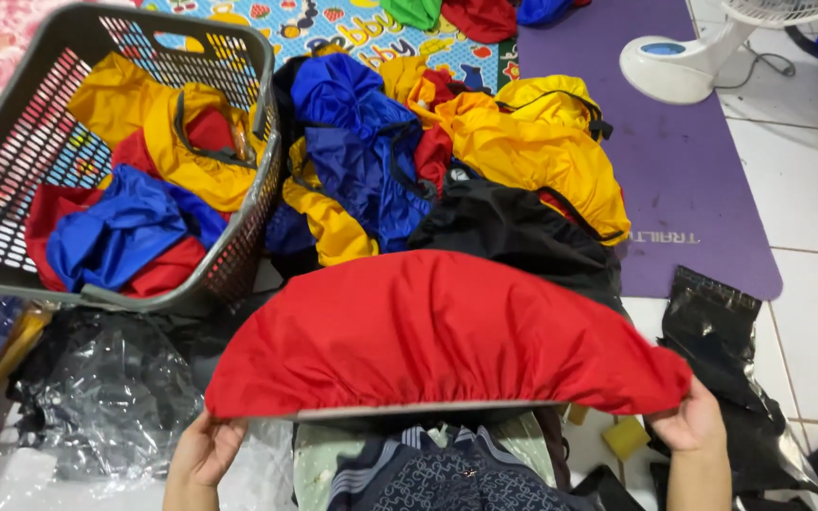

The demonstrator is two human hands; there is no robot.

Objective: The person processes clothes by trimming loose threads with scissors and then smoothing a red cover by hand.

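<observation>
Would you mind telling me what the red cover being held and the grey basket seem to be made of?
The red cover, stretched between the left hand and right hand, looks like thin synthetic fabric, perhaps nylon or polyester: smooth, faintly shiny, with a gathered elastic hem. The grey basket appears to be moulded plastic, judging by its slotted walls and cut-out handle.

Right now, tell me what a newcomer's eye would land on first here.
The red elastic-edged cover fills the foreground, stretched between the left hand and right hand. Behind it lies a pile of yellow, blue and black covers, and at upper left a grey laundry basket holds more.
</observation>
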